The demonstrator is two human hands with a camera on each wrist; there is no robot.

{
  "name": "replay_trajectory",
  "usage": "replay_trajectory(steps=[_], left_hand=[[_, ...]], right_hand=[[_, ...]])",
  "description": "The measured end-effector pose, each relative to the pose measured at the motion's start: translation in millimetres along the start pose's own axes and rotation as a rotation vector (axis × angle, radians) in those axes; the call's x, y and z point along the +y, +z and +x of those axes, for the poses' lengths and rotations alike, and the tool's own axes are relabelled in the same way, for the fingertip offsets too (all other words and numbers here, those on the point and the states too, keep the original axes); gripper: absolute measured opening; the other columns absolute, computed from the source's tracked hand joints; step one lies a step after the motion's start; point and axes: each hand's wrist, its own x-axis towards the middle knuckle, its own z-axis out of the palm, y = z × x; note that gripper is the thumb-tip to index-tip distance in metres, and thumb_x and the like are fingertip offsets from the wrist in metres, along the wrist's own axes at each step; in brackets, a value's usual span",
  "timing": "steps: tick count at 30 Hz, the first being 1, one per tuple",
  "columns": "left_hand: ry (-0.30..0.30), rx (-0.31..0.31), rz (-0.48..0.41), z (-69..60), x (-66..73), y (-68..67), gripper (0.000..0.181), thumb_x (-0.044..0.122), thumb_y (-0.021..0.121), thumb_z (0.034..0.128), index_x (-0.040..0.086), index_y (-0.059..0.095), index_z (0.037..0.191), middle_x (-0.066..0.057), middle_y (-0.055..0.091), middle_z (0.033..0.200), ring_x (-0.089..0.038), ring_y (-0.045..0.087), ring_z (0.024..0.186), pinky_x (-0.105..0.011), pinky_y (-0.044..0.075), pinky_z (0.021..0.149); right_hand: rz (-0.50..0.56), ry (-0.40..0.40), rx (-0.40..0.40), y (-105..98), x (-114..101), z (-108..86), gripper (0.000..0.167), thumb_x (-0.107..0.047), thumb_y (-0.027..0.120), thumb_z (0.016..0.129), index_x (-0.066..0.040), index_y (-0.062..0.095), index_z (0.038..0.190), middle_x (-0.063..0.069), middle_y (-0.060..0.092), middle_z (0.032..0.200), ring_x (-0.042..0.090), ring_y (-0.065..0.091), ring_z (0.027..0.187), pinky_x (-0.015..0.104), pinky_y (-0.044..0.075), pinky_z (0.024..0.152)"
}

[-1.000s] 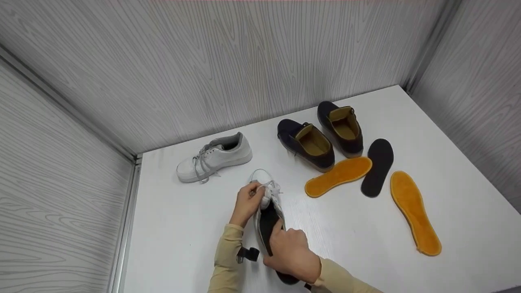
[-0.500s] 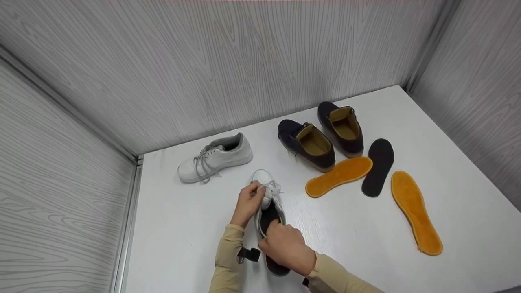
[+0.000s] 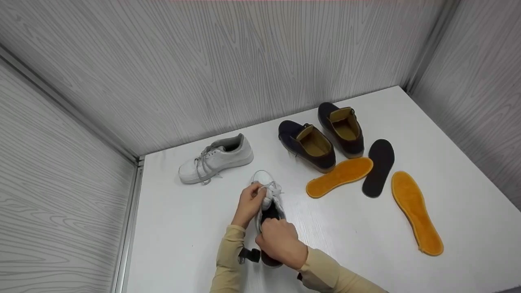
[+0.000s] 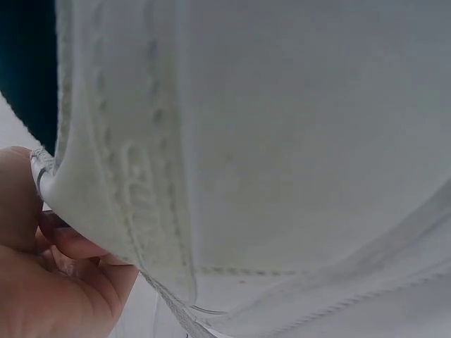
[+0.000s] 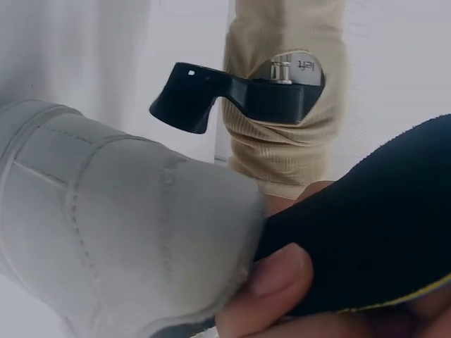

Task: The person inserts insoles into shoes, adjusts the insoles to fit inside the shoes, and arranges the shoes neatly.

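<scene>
Toe pointing away from me, a white sneaker [image 3: 262, 177] stands on the table in the head view. My left hand [image 3: 247, 204] pinches its tongue and lacing; in the left wrist view the white side panel [image 4: 296, 141] fills most of the picture. My right hand [image 3: 281, 241] grips a black insole [image 5: 380, 211] with its front part inside the shoe. In the right wrist view the thumb [image 5: 278, 278] lies on top of the insole and other fingers are beneath it, close to the sneaker's heel [image 5: 134, 211]. The insole's front end is hidden inside the shoe.
Another white sneaker [image 3: 217, 158] stands at the back left. Two dark shoes [image 3: 291, 130] with tan linings are at the back. To the right lie an orange insole [image 3: 340, 178], overlapping a black insole [image 3: 378, 169], and another orange insole [image 3: 415, 211]. Walls enclose the table's back and sides.
My right hand has moved forward and slightly left, sliding the black insole deeper into the sneaker; less of it sticks out behind. My left hand keeps its hold on the tongue.
</scene>
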Motion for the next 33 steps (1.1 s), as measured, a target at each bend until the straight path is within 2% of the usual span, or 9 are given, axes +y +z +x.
replay_trajectory(steps=[7, 10, 13, 15, 18, 25, 27, 31, 33], left_hand=[[-0.006, -0.006, -0.004, -0.4, -0.4, -0.6, 0.02, 0.009, 0.055, 0.1001, -0.007, 0.065, 0.093, -0.001, 0.052, 0.071, -0.011, 0.046, 0.061, -0.025, 0.039, 0.059], [0.018, 0.004, 0.032, -0.1, 0.2, 0.0, 0.018, 0.009, 0.055, 0.0995, -0.005, 0.065, 0.092, -0.002, 0.054, 0.075, -0.01, 0.049, 0.064, -0.025, 0.041, 0.061], [0.05, 0.022, 0.078, 0.1, -0.6, 0.9, 0.017, 0.011, 0.056, 0.099, 0.0, 0.065, 0.09, 0.0, 0.054, 0.075, -0.01, 0.049, 0.065, -0.026, 0.042, 0.062], [0.061, 0.03, 0.104, 0.4, -0.9, 1.0, 0.017, 0.013, 0.057, 0.0988, 0.003, 0.066, 0.089, 0.002, 0.053, 0.074, -0.011, 0.049, 0.065, -0.027, 0.042, 0.062], [0.076, 0.032, 0.132, 0.3, -1.1, 0.1, 0.017, 0.015, 0.057, 0.0985, 0.006, 0.066, 0.089, 0.002, 0.053, 0.075, -0.012, 0.049, 0.067, -0.028, 0.042, 0.064], [0.093, 0.027, 0.119, 1.0, -2.4, 1.6, 0.016, 0.014, 0.057, 0.0985, 0.005, 0.067, 0.09, -0.001, 0.058, 0.08, -0.013, 0.052, 0.072, -0.03, 0.044, 0.069], [0.091, 0.025, 0.112, 1.3, -3.2, 1.8, 0.017, 0.013, 0.057, 0.099, 0.004, 0.065, 0.088, -0.002, 0.055, 0.078, -0.013, 0.051, 0.068, -0.029, 0.043, 0.065], [0.076, 0.027, 0.1, 1.2, -4.6, 2.1, 0.019, 0.012, 0.057, 0.0995, 0.003, 0.062, 0.084, -0.002, 0.05, 0.075, -0.014, 0.047, 0.063, -0.029, 0.04, 0.061], [0.071, 0.025, 0.101, 0.9, -4.3, 2.5, 0.018, 0.012, 0.057, 0.0996, 0.003, 0.062, 0.084, -0.001, 0.051, 0.076, -0.013, 0.048, 0.065, -0.029, 0.04, 0.061]], right_hand=[[-0.049, 0.007, 0.114, 23.1, 12.7, 19.1, 0.02, -0.019, 0.065, 0.085, -0.004, 0.059, 0.072, 0.01, 0.058, 0.062, 0.027, 0.06, 0.055, 0.04, 0.047, 0.045], [-0.056, -0.009, 0.177, 30.0, 17.4, 24.5, 0.021, -0.02, 0.065, 0.085, -0.004, 0.06, 0.072, 0.01, 0.058, 0.061, 0.028, 0.061, 0.054, 0.04, 0.047, 0.045], [-0.062, -0.019, 0.182, 29.5, 17.9, 23.8, 0.022, -0.02, 0.065, 0.085, -0.005, 0.06, 0.071, 0.01, 0.057, 0.06, 0.03, 0.061, 0.055, 0.042, 0.047, 0.044], [-0.069, -0.027, 0.168, 26.0, 16.5, 21.1, 0.023, -0.021, 0.064, 0.085, -0.005, 0.06, 0.069, 0.011, 0.058, 0.059, 0.031, 0.062, 0.055, 0.043, 0.047, 0.044], [-0.091, -0.035, 0.09, 18.8, 12.2, 15.7, 0.026, -0.026, 0.066, 0.084, -0.003, 0.061, 0.072, 0.013, 0.058, 0.063, 0.031, 0.062, 0.058, 0.044, 0.049, 0.047], [-0.156, -0.007, -0.11, 0.8, 2.9, -0.2, 0.053, -0.045, 0.072, 0.077, 0.003, 0.066, 0.098, 0.021, 0.056, 0.086, 0.031, 0.061, 0.073, 0.045, 0.053, 0.058], [-0.167, -0.011, -0.135, -4.8, 0.8, -5.0, 0.052, -0.046, 0.072, 0.076, 0.002, 0.066, 0.096, 0.021, 0.056, 0.086, 0.031, 0.061, 0.075, 0.045, 0.053, 0.059], [-0.153, -0.027, -0.155, -11.6, -0.7, -10.9, 0.043, -0.042, 0.073, 0.076, -0.001, 0.064, 0.084, 0.016, 0.059, 0.078, 0.027, 0.061, 0.073, 0.043, 0.052, 0.056], [-0.134, -0.025, -0.162, -11.6, 0.4, -10.9, 0.039, -0.04, 0.073, 0.077, -0.002, 0.063, 0.08, 0.014, 0.06, 0.076, 0.025, 0.06, 0.072, 0.042, 0.052, 0.056]])
